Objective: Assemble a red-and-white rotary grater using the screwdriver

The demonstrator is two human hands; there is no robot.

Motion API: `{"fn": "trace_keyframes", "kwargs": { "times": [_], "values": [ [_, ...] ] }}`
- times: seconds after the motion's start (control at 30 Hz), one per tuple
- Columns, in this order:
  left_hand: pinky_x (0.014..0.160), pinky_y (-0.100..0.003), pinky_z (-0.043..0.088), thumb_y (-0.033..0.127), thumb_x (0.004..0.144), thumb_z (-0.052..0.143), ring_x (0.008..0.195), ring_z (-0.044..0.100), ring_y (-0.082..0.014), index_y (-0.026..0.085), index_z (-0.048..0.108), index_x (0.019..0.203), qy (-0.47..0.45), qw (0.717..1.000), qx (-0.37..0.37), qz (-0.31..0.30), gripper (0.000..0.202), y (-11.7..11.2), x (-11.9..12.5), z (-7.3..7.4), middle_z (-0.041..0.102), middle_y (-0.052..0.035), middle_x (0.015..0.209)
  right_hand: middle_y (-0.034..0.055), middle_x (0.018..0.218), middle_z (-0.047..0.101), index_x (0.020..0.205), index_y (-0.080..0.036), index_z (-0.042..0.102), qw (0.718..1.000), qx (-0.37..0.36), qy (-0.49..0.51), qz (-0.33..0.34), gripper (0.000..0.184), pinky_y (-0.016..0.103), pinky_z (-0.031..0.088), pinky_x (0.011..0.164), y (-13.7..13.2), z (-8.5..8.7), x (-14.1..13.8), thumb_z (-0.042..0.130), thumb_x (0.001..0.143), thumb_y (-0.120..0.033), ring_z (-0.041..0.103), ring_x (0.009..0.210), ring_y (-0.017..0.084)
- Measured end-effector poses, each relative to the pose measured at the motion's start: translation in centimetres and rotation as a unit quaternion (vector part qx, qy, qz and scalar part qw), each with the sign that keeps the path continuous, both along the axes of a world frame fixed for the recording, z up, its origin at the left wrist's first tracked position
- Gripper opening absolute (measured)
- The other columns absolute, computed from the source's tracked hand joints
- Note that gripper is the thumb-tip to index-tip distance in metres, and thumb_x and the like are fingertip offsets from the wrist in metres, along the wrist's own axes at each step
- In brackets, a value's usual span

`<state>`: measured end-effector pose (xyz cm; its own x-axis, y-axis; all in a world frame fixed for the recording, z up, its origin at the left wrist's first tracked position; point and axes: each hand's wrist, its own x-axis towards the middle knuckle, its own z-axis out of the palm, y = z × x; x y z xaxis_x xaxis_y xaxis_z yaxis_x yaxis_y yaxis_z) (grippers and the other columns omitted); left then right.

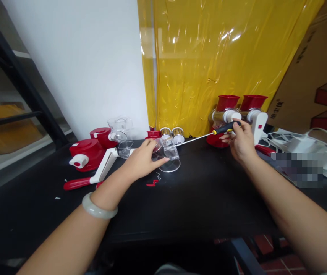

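Note:
My left hand (144,158) grips a clear plastic grater housing (171,154) on the black table, its thumb along the near side. In my right hand (240,139) is a long screwdriver (223,129) with a black and yellow handle. Its shaft runs left and its tip meets the clear housing near the top; the exact contact point is too small to make out. Small screws (159,176) and little red plastic pieces (152,183) lie just in front of the housing. Two grater drums (171,134) with white rims stand behind it.
Red grater bases (86,154), another clear housing (119,128) and a white crank with red handle (104,168) are at left. Two assembled rotary graters (229,110) stand at back right, near white cables and chargers (303,143). A cardboard box (309,76) rises behind them.

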<state>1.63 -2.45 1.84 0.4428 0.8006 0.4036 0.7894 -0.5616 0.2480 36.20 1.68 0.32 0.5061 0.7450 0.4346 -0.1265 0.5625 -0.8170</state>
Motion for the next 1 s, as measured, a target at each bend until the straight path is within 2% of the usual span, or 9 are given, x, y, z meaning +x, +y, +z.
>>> {"fn": "trace_keyframes", "kwargs": {
  "times": [0.17, 0.37, 0.53, 0.77, 0.9, 0.93, 1.0],
  "values": [
    [0.077, -0.039, 0.050, 0.061, 0.088, 0.060, 0.099, 0.062, -0.0282, 0.019, 0.052, 0.117, 0.000, 1.000, -0.009, 0.003, 0.052, -0.06, 0.03, 0.06, 0.056, -0.0117, 0.120, -0.0060, 0.066, 0.061, 0.108, -0.025, 0.057, 1.000, -0.003, -0.016, -0.010, 0.046, 0.018, 0.044, 0.035, 0.03, 0.05, 0.06, 0.073, 0.074, -0.051, 0.058, 0.041, 0.009],
    [0.075, -0.038, 0.049, 0.061, 0.088, 0.060, 0.097, 0.062, -0.0272, 0.019, 0.053, 0.112, -0.002, 1.000, -0.014, 0.009, 0.049, -0.11, 0.10, 0.21, 0.056, -0.0111, 0.118, -0.0014, 0.082, 0.066, 0.107, -0.025, 0.060, 1.000, -0.012, 0.021, 0.011, 0.032, 0.022, 0.050, 0.039, -0.20, 0.48, 0.16, 0.063, 0.078, -0.038, 0.067, 0.054, 0.013],
    [0.075, -0.037, 0.048, 0.062, 0.087, 0.060, 0.095, 0.061, -0.0262, 0.019, 0.051, 0.103, -0.003, 1.000, -0.013, 0.012, 0.046, -0.04, 0.05, 0.09, 0.056, -0.0096, 0.114, 0.0001, 0.084, 0.069, 0.104, -0.024, 0.062, 0.999, 0.005, 0.030, 0.027, 0.030, 0.024, 0.055, 0.046, -0.22, 0.45, 0.49, 0.065, 0.076, -0.033, 0.069, 0.062, 0.015],
    [0.075, -0.037, 0.048, 0.062, 0.088, 0.060, 0.094, 0.061, -0.0256, 0.020, 0.050, 0.100, -0.002, 1.000, -0.009, 0.006, 0.045, 0.13, -0.01, -0.06, 0.055, -0.0091, 0.113, -0.0052, 0.070, 0.060, 0.091, -0.024, 0.059, 1.000, 0.020, 0.020, -0.003, 0.029, 0.021, 0.045, 0.037, 0.08, 0.13, 0.43, 0.075, 0.077, -0.043, 0.053, 0.043, 0.008],
    [0.077, -0.037, 0.048, 0.063, 0.087, 0.060, 0.094, 0.060, -0.0254, 0.020, 0.049, 0.098, -0.007, 1.000, -0.007, 0.005, 0.046, 0.21, -0.03, -0.08, 0.055, -0.0089, 0.110, -0.0087, 0.052, 0.045, 0.080, -0.024, 0.054, 1.000, 0.020, -0.013, -0.017, 0.033, 0.021, 0.039, 0.033, 0.14, -0.03, 0.22, 0.071, 0.080, -0.052, 0.040, 0.034, 0.007],
    [0.077, -0.037, 0.048, 0.063, 0.087, 0.060, 0.094, 0.060, -0.0254, 0.020, 0.049, 0.098, -0.006, 1.000, -0.008, 0.006, 0.045, 0.20, -0.02, -0.07, 0.055, -0.0089, 0.111, -0.0087, 0.051, 0.043, 0.078, -0.024, 0.054, 1.000, 0.017, -0.013, -0.018, 0.035, 0.021, 0.039, 0.033, 0.15, -0.07, 0.26, 0.069, 0.081, -0.055, 0.039, 0.034, 0.007],
    [0.074, -0.037, 0.047, 0.062, 0.087, 0.060, 0.093, 0.060, -0.0253, 0.020, 0.049, 0.099, -0.004, 1.000, -0.009, 0.008, 0.045, 0.16, 0.01, -0.05, 0.055, -0.0091, 0.112, -0.0059, 0.055, 0.049, 0.079, -0.023, 0.056, 1.000, 0.005, 0.005, -0.009, 0.038, 0.022, 0.042, 0.035, 0.13, -0.08, 0.42, 0.061, 0.083, -0.060, 0.045, 0.037, 0.008]
  ]
}}
